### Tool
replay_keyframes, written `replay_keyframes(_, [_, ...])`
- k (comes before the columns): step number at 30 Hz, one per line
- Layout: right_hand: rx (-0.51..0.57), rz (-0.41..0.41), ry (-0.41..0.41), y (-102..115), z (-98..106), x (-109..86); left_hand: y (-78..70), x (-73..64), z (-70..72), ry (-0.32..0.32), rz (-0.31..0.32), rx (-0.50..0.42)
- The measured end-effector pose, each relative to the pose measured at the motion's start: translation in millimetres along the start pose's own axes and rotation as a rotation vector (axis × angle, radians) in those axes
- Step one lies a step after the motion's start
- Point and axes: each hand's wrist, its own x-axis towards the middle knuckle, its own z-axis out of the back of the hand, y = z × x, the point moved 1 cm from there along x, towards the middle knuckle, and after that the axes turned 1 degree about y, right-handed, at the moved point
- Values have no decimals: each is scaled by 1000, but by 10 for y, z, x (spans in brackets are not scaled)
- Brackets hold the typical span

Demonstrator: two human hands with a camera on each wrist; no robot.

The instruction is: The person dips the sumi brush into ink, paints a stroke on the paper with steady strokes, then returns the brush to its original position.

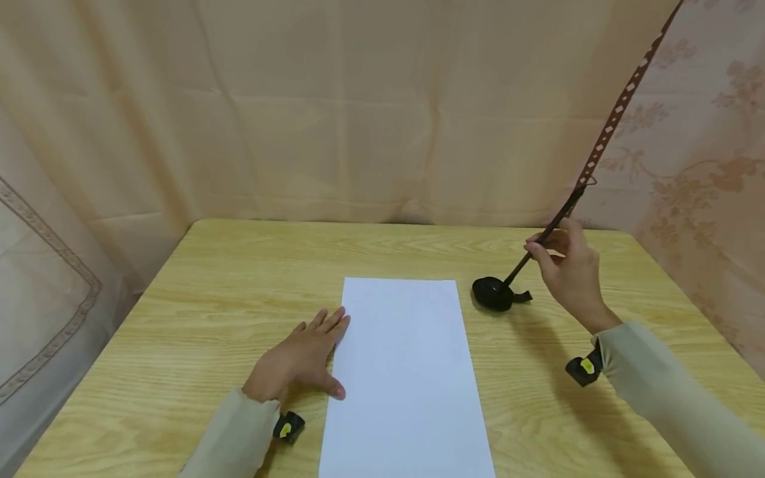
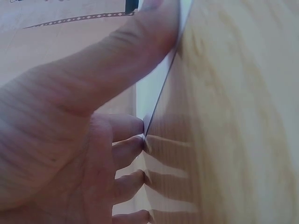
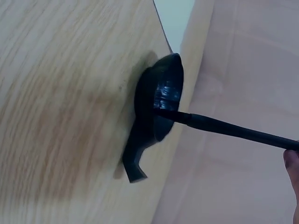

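Head view: one sheet of paper (image 1: 406,378) lies on one table (image 1: 149,372), its near edge cut off by the frame; the left hand (image 1: 301,358), fingers spread, rests at the sheet's left edge; the right hand (image 1: 574,275) pinches one brush (image 1: 538,240) above one black dish (image 1: 493,294); a strip of wood separates dish and sheet; left wrist view: thumb and four fingers, spaced apart; right wrist view: the brush's tip inside the dish, one bent handle (image 3: 132,161) jutting out.

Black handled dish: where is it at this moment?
In the head view, the black handled dish sits on the table, just right of the white paper, with the brush dipped into it.
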Motion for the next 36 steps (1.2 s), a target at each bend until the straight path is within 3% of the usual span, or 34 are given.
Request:
replay_keyframes(6, [-26,37,65,18,-22,46,15,-11,13,-2,-3,-18])
replay_keyframes(12, [-32,88,72,47,-9,128,21,-12,14,-7,-3,-17])
replay_keyframes(21, [8,31,129,68,8,125,20,-11,14,-2,-11,-11])
replay_keyframes(28, [21,32,167,73,11,118,18,-19,32,1,-18,-17])
replay_keyframes(36, [14,30,116,123,42,154,18,-7,22,4,-17,-18])
